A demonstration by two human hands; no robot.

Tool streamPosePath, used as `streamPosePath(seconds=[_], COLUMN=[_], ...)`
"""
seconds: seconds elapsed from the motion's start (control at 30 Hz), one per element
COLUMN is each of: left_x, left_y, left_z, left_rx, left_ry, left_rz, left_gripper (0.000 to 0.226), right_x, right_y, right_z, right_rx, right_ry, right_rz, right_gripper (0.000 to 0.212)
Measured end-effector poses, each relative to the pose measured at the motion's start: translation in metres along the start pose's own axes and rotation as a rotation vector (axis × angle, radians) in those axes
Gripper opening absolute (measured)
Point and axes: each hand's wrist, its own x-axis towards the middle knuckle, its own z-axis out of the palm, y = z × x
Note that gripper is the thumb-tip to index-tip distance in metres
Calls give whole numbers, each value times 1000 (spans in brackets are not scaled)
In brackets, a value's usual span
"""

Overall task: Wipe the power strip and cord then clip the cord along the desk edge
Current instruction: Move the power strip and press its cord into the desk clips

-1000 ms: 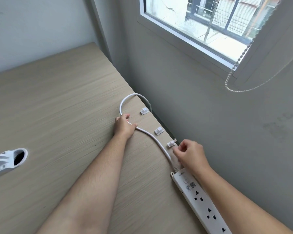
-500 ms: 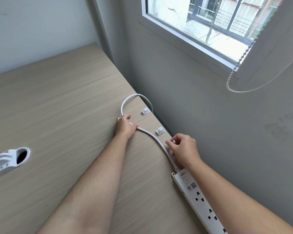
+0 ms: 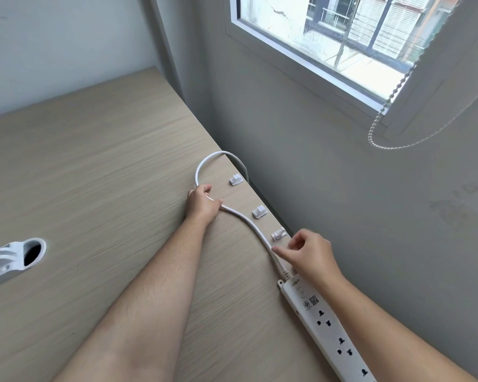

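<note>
A white power strip lies along the desk's right edge at the lower right. Its white cord runs up the desk, loops, and drops over the edge. Three white clips sit in a row by that edge: far, middle and near. None of them holds the cord. My left hand is closed around the cord below the loop. My right hand is curled just above the strip, its index finger stretched out against the cord and its thumb raised beside the near clip.
The wooden desk butts against a grey wall on the right, with a narrow gap along the edge. A white plastic object with a dark hole lies at the left. A bead chain hangs from the window blind.
My right hand has drawn back from the near clip toward the strip, uncovering the clip, and its index finger now rests on the cord. My left hand has kept its hold.
</note>
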Motion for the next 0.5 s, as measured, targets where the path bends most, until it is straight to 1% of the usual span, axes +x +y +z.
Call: streamPosePath(seconds=[0.1, 0.17, 0.27, 0.43, 0.5], left_x=[-2, -3, -2, 1, 3], left_y=[2, 6, 13, 24, 27], left_z=[-1, -3, -6, -6, -5], left_rx=[-72, -147, -210, -244, -224], left_ry=[24, 25, 21, -20, -44], left_rz=[-7, 1, 22, 33, 30], left_gripper=[45, 42, 40, 39, 40], right_x=[-11, -12, -10, -1, 2], right_y=[-2, -5, -6, -5, -4], right_z=[4, 6, 5, -2, -3], right_rx=[-170, -198, -123, -33, -16], right_ry=[-117, -120, -72, -52, -40], right_rz=[-38, -55, -53, -31, -21], right_gripper=[27, 21, 20, 26, 27])
